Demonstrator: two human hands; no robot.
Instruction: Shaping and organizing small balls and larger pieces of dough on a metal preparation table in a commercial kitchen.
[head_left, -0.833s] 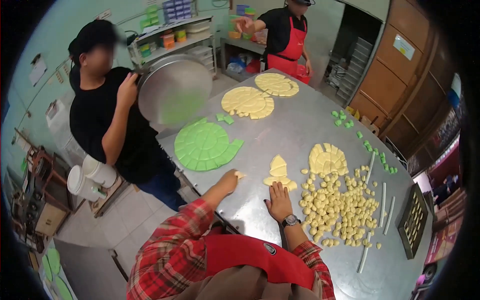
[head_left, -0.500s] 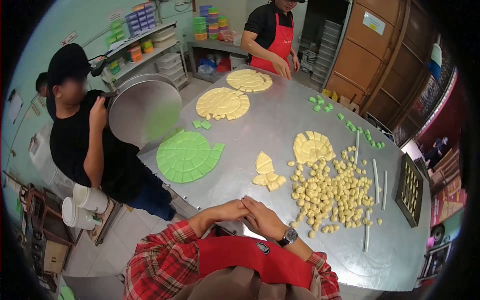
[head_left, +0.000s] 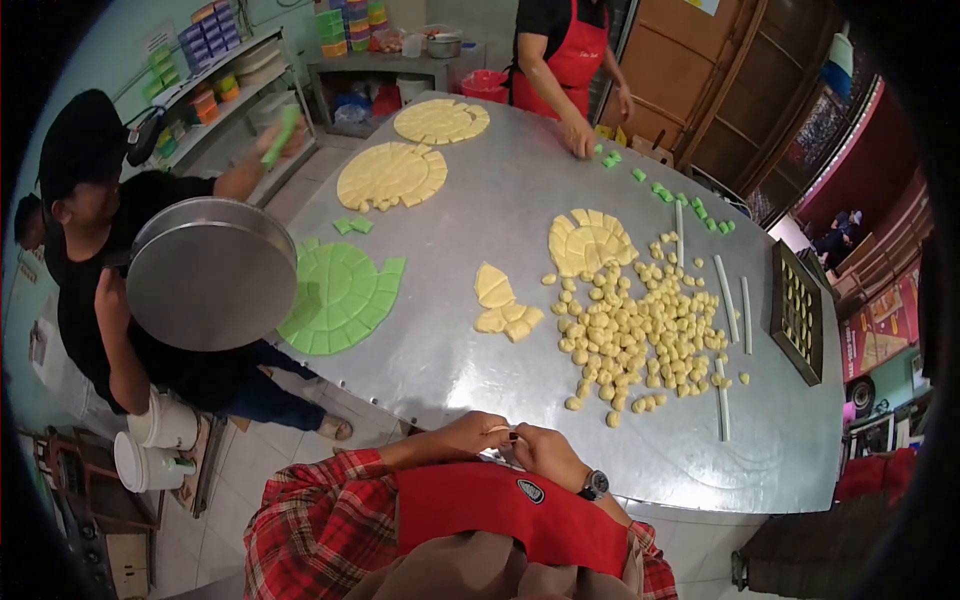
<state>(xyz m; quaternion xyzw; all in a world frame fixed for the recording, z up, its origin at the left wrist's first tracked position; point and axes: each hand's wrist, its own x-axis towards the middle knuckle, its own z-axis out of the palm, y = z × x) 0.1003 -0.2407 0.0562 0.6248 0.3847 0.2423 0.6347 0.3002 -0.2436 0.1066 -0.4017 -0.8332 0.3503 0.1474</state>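
Note:
My left hand (head_left: 480,433) and my right hand (head_left: 545,450), with a wristwatch, meet at the near edge of the metal table. Their fingertips are pinched together; a pale bit and a dark spot show there, too small to name. Beyond them on the table lie a few yellow dough pieces (head_left: 508,320). To the right spreads a heap of small yellow dough balls (head_left: 625,330), below a scored yellow dough round (head_left: 588,245) with part of its edge gone. A scored green dough round (head_left: 340,298) lies to the left.
At left, a person in black (head_left: 150,260) holds a round metal pan (head_left: 212,275) and a green piece (head_left: 283,135). Across the table, a co-worker's hand (head_left: 578,138) touches green dough bits. A dark tray (head_left: 797,312) and several white sticks (head_left: 726,300) lie at right.
My hands have gone from lying one over the other to pinching fingertip to fingertip. The person at left has lowered the pan and raised a green piece. My view has shifted.

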